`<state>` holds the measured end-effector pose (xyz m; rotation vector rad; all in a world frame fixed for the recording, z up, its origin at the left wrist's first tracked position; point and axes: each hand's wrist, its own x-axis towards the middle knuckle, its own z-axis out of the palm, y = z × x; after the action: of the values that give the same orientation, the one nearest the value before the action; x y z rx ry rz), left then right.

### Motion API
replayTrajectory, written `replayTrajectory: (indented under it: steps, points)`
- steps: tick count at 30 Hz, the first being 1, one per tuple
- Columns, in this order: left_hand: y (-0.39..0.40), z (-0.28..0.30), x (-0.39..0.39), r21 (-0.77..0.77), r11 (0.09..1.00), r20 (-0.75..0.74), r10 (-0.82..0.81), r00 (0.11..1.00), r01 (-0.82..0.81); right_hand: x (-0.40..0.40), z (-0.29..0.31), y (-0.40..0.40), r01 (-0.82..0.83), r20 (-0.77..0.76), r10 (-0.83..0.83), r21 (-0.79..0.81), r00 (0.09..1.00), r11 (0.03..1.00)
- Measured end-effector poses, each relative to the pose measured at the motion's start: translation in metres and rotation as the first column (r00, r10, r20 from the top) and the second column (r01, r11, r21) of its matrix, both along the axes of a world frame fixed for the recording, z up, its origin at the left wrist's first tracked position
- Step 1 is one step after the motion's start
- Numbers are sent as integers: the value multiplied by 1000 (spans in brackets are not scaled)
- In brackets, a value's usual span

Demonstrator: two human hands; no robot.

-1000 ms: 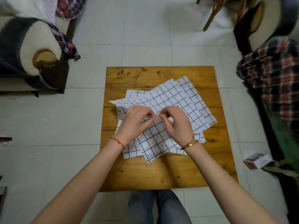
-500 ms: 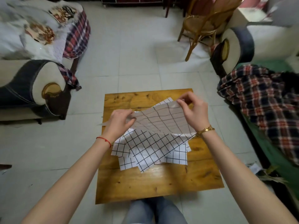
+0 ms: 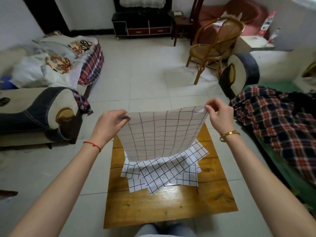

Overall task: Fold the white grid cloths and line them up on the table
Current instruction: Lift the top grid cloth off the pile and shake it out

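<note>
Fingers (image 3: pixel 123 117) of your left hand (image 3: pixel 107 124) pinch the top left corner of one white grid cloth (image 3: pixel 159 134), and your right hand (image 3: pixel 220 115) pinches the top right corner between thumb and curled fingers. You hold that cloth up in the air, spread wide between both hands, its top edge roughly level and its body hanging down toward you with the plain-looking side and faint grid lines facing the camera. Its lower edge hangs just above the pile of grid cloths (image 3: pixel 164 171) and hides the far part of it.

That pile lies unfolded on the wooden desk (image 3: pixel 169 206), several sheets overlapping at different angles, their corners sticking out at the near side and to the right. The near part of the desk is bare wood.

You wear a red string (image 3: pixel 92 144) on the left wrist and a gold bracelet (image 3: pixel 229 134) on the right. Your knees in blue jeans (image 3: pixel 164 230) show just below the desk's near edge.

Around the desk is a pale tiled floor (image 3: pixel 147 82). To the left stands a sofa arm (image 3: pixel 42 110) with a plaid cloth draped behind it; to the right a plaid blanket (image 3: pixel 277 120) lies over green upholstery. A cane chair (image 3: pixel 215 48) stands farther back on the right, and a dark cabinet (image 3: pixel 142 24) sits against the far wall.
</note>
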<state>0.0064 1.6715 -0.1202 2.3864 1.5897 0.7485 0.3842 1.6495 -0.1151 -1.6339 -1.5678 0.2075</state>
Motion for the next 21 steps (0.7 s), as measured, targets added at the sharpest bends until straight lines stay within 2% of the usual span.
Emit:
replayTrajectory:
  steps: [14, 21]
  points:
    - [-22, 48, -13, 46, 999, 79, -10, 997, 6, 11, 30, -9, -51, 278, 35, 51, 960, 997]
    - [-43, 55, -23, -3, 1000, 79, -24, 997, 24, 10, 40, -23, -108, 286, 81, 81, 955, 991]
